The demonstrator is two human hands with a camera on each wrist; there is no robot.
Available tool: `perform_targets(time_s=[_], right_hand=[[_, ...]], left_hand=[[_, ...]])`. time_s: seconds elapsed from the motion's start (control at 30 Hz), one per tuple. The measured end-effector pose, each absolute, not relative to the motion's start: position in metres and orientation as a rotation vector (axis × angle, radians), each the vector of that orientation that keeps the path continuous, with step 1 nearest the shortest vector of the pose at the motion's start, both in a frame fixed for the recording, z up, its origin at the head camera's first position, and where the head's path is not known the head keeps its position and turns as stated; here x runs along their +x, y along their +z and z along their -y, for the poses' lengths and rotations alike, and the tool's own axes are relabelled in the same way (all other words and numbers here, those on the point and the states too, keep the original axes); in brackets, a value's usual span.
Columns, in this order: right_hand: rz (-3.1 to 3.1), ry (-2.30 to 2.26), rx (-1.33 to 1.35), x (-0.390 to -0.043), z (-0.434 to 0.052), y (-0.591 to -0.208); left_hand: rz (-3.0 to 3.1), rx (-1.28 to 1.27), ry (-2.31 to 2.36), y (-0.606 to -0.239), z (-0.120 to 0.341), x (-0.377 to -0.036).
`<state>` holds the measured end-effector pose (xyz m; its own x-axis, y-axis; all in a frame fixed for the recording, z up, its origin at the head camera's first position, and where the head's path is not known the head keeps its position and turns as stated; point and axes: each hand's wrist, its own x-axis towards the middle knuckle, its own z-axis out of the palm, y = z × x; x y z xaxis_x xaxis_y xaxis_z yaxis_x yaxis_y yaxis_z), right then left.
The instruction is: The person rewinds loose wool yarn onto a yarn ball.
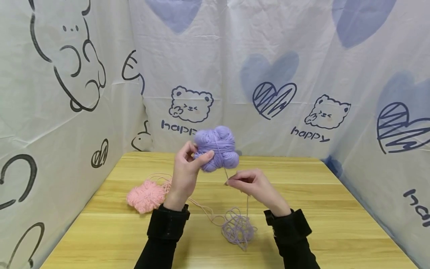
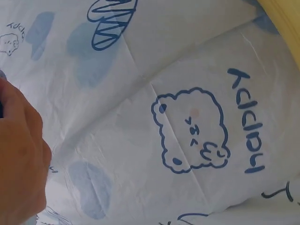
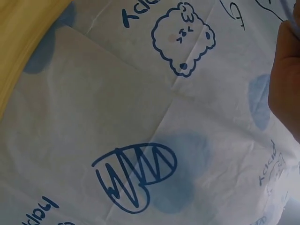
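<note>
In the head view my left hand [image 1: 185,170] grips a lavender yarn bundle [image 1: 216,147] above the table, thumb across its front. The bundle has puffy lobes and strands wound around its middle. A single strand runs down from it to my right hand [image 1: 252,186], which pinches it between thumb and fingertips. From that hand the yarn drops to a loose, tangled lavender pile [image 1: 237,228] on the table. The left wrist view catches only part of my left hand [image 2: 21,154] at its edge; my right hand [image 3: 286,79] shows at the edge of the right wrist view.
A pink yarn bundle [image 1: 146,196] lies on the wooden table [image 1: 336,231], left of my left forearm. Loose strands trail from it behind that arm toward the lavender pile. White printed cloth [image 1: 235,56] hangs around the table's back and sides.
</note>
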<state>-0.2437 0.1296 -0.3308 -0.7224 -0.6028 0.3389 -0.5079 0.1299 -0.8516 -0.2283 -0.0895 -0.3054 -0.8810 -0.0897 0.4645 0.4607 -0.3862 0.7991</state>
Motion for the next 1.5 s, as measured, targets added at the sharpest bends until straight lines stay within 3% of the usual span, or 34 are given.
perform_targets(time_s=[0.4, 0.77, 1.1, 1.3, 1.5], right_hand=[[-2.174, -1.897, -0.894, -0.258, -0.145, -0.334], [-2.045, -2.075, -0.745, -0.259, -0.153, -0.324], [-2.041, -2.223, -0.935, -0.240, -0.160, -0.309], [-2.183, -2.107, -1.061, -0.227, -0.160, -0.303], [-2.417, -1.825, -1.017, -0.229, -0.158, -0.307]], left_hand=[[1.751, -0.920, -2.435, -0.304, 0.093, -0.224], [2.154, -1.201, -2.080, -0.312, 0.094, -0.225], [2.310, -0.927, -1.712, -0.319, 0.087, -0.232], [2.154, -0.687, -1.734, -0.319, 0.084, -0.237], [1.953, -0.513, -1.904, -0.322, 0.086, -0.242]])
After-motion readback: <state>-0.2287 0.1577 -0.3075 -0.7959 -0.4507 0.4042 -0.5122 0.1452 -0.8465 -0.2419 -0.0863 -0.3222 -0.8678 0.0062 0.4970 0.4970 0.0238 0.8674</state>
